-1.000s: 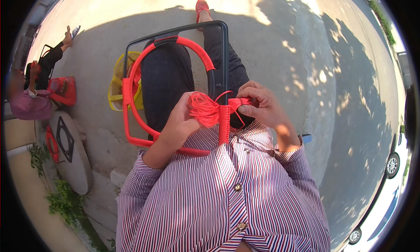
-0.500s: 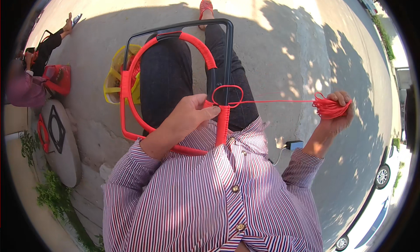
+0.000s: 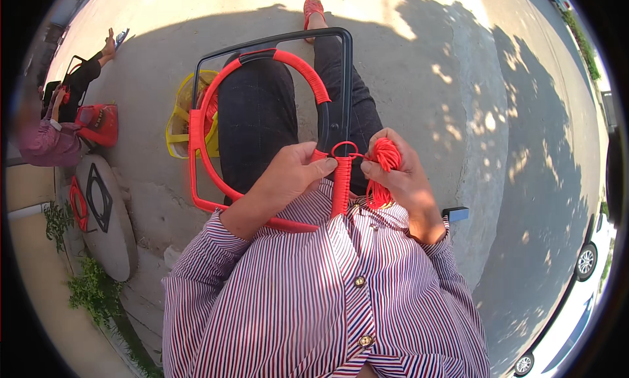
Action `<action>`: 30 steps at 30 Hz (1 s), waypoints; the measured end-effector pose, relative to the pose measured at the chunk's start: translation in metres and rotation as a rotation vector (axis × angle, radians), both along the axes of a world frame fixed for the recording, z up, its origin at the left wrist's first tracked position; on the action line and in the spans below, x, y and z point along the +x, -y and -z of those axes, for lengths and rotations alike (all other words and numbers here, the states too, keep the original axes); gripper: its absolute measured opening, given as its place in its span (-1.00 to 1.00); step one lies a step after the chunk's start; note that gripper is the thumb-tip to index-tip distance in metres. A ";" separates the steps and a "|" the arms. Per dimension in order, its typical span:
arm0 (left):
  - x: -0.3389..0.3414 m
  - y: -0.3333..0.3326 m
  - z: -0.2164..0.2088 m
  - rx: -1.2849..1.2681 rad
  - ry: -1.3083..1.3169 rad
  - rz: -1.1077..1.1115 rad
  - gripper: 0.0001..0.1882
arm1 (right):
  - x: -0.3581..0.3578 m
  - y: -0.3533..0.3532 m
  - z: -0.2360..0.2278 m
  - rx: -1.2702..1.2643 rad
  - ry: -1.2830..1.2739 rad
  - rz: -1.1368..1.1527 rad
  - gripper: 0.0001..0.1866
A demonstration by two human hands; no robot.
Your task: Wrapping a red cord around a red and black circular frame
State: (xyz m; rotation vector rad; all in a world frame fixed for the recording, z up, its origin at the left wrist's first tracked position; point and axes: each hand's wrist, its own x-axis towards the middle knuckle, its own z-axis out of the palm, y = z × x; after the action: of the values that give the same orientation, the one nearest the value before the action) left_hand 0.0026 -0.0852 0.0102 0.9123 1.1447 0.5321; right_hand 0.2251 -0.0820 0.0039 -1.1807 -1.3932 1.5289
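A black frame [image 3: 346,70] with a ring inside it rests across my lap, partly wrapped in red cord. Tight red windings [image 3: 341,188] cover the lower part of its right bar. My left hand [image 3: 283,176] is closed on the frame there, thumb against the top of the windings. A small loop of red cord [image 3: 343,144] stands at that bar, just above the thumb. My right hand [image 3: 411,181] grips a bundle of red cord [image 3: 388,154] close beside the bar, its strands hanging below the fingers. The fingers under the frame are hidden.
A yellow bag [image 3: 175,139] with red material stands left of my legs. Farther left, a person [image 3: 52,143] sits near a red bag [image 3: 105,125]. A round slab [image 3: 119,250] holds a black frame piece [image 3: 98,198]. A small box [image 3: 456,214] lies to the right.
My right hand has come in from far right to beside the frame with the cord bundle. The stretched cord has slackened and the loop is smaller. My left hand keeps its hold.
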 end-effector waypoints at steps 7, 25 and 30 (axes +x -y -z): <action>0.002 -0.003 -0.002 -0.032 0.031 -0.029 -0.82 | 0.019 0.021 -0.034 -0.006 -0.234 0.054 -0.76; -0.003 -0.009 0.008 -0.116 0.420 -0.280 -0.74 | -0.001 -0.003 -0.014 0.094 0.569 -0.522 -0.55; 0.007 -0.012 0.011 -0.143 0.429 -0.292 -0.72 | -0.028 -0.024 0.010 0.162 0.461 -0.332 -0.66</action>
State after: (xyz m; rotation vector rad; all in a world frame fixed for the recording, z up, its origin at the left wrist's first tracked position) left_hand 0.0095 -0.0730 -0.0011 0.4755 0.9113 0.8281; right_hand 0.1976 -0.0584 -0.0065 -1.2989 -2.0647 1.3716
